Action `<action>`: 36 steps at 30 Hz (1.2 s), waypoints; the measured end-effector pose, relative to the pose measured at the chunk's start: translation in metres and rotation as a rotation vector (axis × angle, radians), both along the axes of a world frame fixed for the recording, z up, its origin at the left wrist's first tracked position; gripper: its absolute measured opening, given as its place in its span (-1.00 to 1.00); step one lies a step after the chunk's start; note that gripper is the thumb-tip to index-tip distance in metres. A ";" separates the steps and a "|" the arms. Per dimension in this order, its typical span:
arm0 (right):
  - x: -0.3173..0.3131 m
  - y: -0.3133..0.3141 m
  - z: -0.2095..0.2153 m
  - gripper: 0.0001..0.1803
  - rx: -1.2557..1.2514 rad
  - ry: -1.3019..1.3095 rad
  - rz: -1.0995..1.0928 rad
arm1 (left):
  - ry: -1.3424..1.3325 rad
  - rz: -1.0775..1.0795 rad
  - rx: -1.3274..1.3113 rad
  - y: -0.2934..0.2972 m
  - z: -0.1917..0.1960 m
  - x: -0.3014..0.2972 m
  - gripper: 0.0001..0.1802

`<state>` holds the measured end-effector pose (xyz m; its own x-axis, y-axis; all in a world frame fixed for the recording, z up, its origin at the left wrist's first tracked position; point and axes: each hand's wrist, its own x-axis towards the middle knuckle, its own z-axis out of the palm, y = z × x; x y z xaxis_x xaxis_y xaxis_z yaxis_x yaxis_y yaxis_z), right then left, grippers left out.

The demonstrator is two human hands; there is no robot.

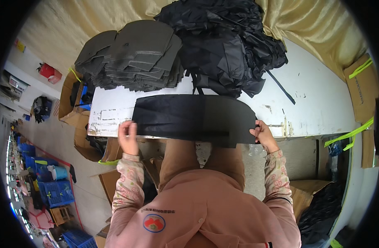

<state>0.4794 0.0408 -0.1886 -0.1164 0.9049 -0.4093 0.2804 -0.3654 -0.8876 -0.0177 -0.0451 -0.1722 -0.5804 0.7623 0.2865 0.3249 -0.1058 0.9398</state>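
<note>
In front of me, a long black fabric piece (168,113) with a rounded right end lies flat across the table's near edge. Its right part looks dark grey and smoother, like a stiff panel; whether that is a separate layer I cannot tell. My right hand (261,133) pinches the piece at its right end, near the lower corner. At the opposite end my left hand (127,133) is raised right beside the left edge, thumb and fingers apart. Any contact there is hard to make out.
Stacks of dark grey curved panels (142,53) stand at the back left of the white table (317,91). A heap of black fabric pieces (226,45) is beside them, one strap trailing right. Cardboard boxes (85,142) flank the table; blue crates (57,192) stand on the floor at left.
</note>
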 end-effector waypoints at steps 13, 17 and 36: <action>-0.008 -0.006 0.007 -0.69 -0.105 0.432 -0.086 | -1.747 -0.645 -0.365 0.013 -0.014 0.232 -0.56; -0.025 -0.012 0.014 -0.68 -0.011 0.244 -0.111 | -1.689 -0.663 -0.308 0.021 -0.012 0.241 -0.60; -0.032 -0.008 0.003 -0.63 0.358 -0.121 -0.049 | -1.647 -0.621 -0.372 0.020 -0.022 0.242 -0.66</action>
